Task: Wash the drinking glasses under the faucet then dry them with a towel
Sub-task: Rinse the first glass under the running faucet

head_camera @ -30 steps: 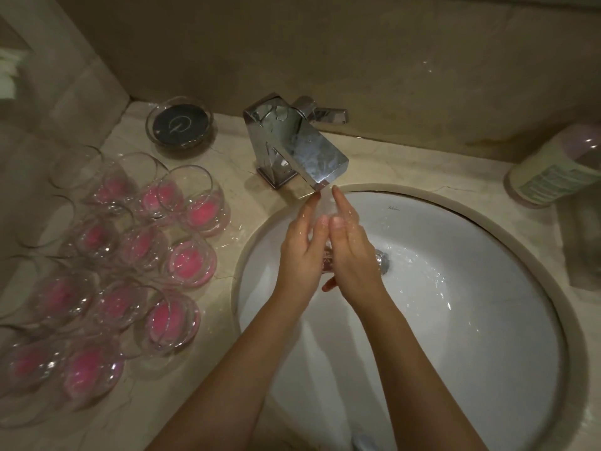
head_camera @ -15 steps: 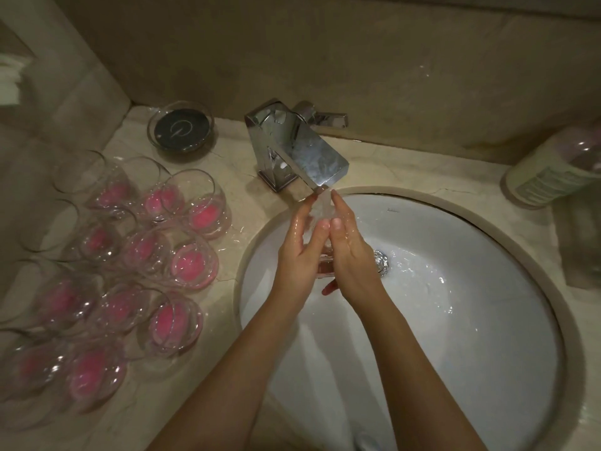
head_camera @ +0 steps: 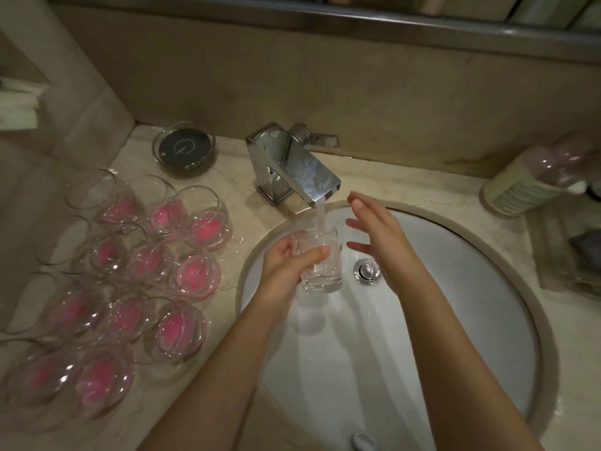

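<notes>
the clear drinking glass (head_camera: 320, 260) is held upright over the white oval sink basin (head_camera: 455, 320), right under the spout, and the water stream (head_camera: 320, 216) falls straight into its open mouth. it is a short tumbler with see-through walls, full of churning water and bright glints, so the basin shows through it. the left hand (head_camera: 286, 271) grips it from the left side, fingers behind and thumb curled across the front. the right hand (head_camera: 380, 236) is apart from the glass, just to its right, with fingers straight and spread and holding nothing. behind the glass stands the square chrome faucet (head_camera: 292, 167) on the beige marble counter (head_camera: 247, 203). the chrome drain plug (head_camera: 367, 271) sits in the basin to the right of the glass. on the counter to the left, a cluster of clear glasses with pink bottoms (head_camera: 195, 271) stands packed close together. a round glass dish with a dark disc (head_camera: 183, 148) sits behind them by the wall. at the far right a labelled bottle (head_camera: 527, 183) lies tilted.
</notes>
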A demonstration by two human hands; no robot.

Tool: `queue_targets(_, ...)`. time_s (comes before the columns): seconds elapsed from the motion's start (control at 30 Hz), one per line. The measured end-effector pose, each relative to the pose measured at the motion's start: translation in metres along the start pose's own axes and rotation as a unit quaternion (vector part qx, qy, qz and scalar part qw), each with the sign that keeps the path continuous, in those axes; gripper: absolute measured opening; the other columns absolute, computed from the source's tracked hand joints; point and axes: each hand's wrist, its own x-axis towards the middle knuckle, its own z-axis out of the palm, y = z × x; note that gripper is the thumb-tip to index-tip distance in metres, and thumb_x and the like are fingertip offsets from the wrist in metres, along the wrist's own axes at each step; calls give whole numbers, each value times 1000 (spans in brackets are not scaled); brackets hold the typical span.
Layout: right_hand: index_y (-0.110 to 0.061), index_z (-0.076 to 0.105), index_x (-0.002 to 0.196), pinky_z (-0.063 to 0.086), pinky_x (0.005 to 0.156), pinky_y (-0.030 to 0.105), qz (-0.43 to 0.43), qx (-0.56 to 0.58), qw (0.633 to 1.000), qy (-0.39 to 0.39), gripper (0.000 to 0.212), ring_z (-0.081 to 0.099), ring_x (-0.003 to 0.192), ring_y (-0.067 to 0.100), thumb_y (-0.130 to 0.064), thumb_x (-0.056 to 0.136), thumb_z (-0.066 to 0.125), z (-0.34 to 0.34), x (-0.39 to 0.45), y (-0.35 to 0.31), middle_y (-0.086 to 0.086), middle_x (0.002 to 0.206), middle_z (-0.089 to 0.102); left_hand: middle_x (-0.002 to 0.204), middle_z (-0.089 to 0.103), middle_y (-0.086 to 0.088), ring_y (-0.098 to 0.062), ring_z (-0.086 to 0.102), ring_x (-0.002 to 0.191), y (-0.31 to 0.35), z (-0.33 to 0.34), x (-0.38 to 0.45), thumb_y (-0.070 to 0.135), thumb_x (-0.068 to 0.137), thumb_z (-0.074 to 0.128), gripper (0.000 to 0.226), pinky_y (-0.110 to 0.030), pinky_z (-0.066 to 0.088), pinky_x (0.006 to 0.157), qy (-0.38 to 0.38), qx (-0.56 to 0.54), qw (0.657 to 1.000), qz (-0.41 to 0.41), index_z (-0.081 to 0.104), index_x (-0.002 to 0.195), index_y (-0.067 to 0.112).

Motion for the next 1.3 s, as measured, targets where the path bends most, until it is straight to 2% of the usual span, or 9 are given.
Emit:
queue_targets(0.23,-28,39,145,48,94,34,-58,-11,998,6,45,46,130,15,-39,102,43,16,27,-44,-8,148,41,112,70,-12,-25,70,96,-2,-3,1,21,39,88,69,-40,56,85,4,31,999,-11,64,104,19)
queue_targets(0.4,-28,35,148,48,81,26,-62,-22,998,-5,48,43,132,15,-40,102,43,27,42,-64,-7,150,40,115,70,-15,-29,69,102,3,-3,0,28,35,86,75,-46,53,93,-2,49,999,-11,65,106,17)
queue_targets(0.53,-27,36,148,39,110,42,-72,-46,996,8,49,44,133,16,-41,101,45,31,46,-58,-6,148,43,113,71,-12,-30,68,106,5,-5,1,29,36,86,75,-50,50,99,-2,60,998,-6,66,107,17)
queue_targets(0.8,-27,35,148,35,113,48,-99,-75,992,0,47,42,135,18,-36,103,42,37,30,-47,-2,149,43,108,73,-10,-30,70,100,3,-3,-4,26,35,87,72,-42,55,89,6,43,999,-15,65,103,19)
queue_targets(0.93,-30,38,145,34,113,44,-53,-13,998,29,43,40,135,15,-39,103,39,19,2,-38,-8,149,41,91,74,-2,-17,71,79,4,-2,-11,6,62,87,45,-28,56,67,7,60,998,-26,64,99,18)
queue_targets(1.03,-27,47,136,43,101,40,36,-17,998,41,39,49,126,18,-42,100,44,9,-29,-6,-4,139,50,87,74,-2,-20,72,74,10,1,-20,18,79,77,23,-29,56,64,1,90,993,-77,68,99,12)
queue_targets(1.1,-21,54,126,50,89,38,138,-9,990,-4,39,59,112,23,-47,100,41,12,-45,14,4,125,60,96,75,-7,-29,74,83,12,4,-24,32,80,75,34,-34,58,66,-10,113,985,-127,69,103,8)
queue_targets(1.2,-17,57,110,55,89,45,244,27,969,-28,45,68,98,28,-53,101,32,15,-61,22,9,104,68,94,73,-9,-28,73,83,17,9,-33,49,70,78,54,-39,60,74,-52,142,963,-221,68,101,5)
queue_targets(1.3,-13,51,122,57,76,38,275,6,961,-20,51,68,86,23,-55,101,31,9,-77,14,6,94,66,91,65,-9,-25,69,81,24,11,-43,51,75,74,49,-37,59,80,-80,162,942,-284,63,94,7)
